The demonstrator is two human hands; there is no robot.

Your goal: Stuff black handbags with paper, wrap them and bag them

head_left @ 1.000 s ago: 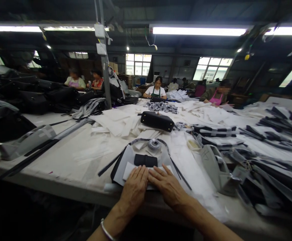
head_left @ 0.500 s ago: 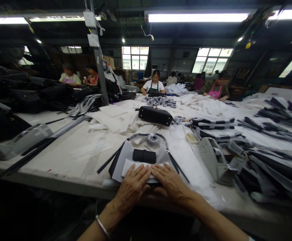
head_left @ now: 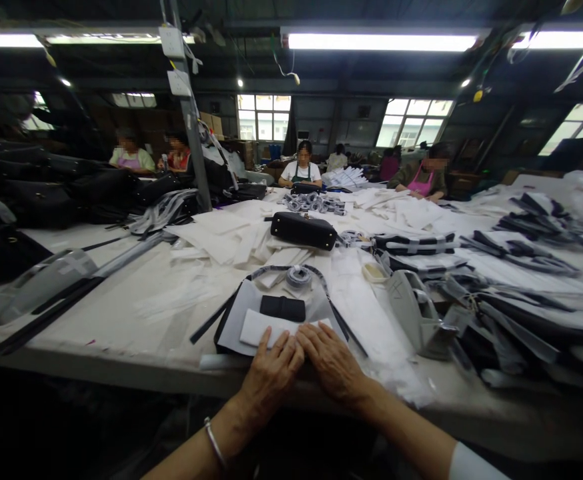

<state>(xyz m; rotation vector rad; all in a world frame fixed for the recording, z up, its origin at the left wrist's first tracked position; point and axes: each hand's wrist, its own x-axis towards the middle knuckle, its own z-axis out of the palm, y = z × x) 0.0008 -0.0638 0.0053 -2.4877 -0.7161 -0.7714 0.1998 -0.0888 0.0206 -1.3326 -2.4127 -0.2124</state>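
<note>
We press a white backing piece [head_left: 256,328] flat onto the grey bag panel [head_left: 239,312] at the near edge of the bench [head_left: 121,293], just below the small black pocket piece [head_left: 282,307] already lying on that panel. Our left hand [head_left: 271,373] and right hand [head_left: 332,363] lie side by side, fingers spread and flat, gripping nothing. By our judgement the piece is placed and being smoothed down; the panel is still flat and unassembled. Beyond lie a tape roll [head_left: 299,275], a finished black handbag [head_left: 303,230] and white cut pieces [head_left: 221,240]; other people sit at the far end.
</note>
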